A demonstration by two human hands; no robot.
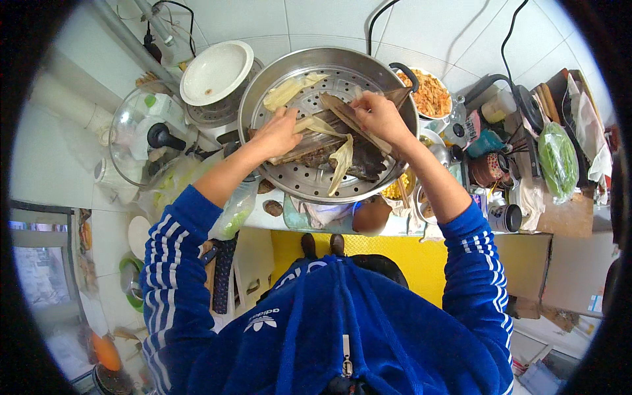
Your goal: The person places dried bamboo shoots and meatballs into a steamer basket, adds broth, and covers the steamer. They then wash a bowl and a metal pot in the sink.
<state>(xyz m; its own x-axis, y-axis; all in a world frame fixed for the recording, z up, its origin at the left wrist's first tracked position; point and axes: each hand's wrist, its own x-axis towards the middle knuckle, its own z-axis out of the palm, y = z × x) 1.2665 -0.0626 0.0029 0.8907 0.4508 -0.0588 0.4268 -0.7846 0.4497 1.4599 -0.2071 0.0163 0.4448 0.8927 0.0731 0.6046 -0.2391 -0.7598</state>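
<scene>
Left hand half-curled, fingers pinching a pale corn husk over the perforated steamer tray. Right hand closed on a darker husk strip, far right of tray centre. More husks lie far left in tray.

The left hand and right hand hide, perhaps, part of the husk-wrapped bundle.
</scene>
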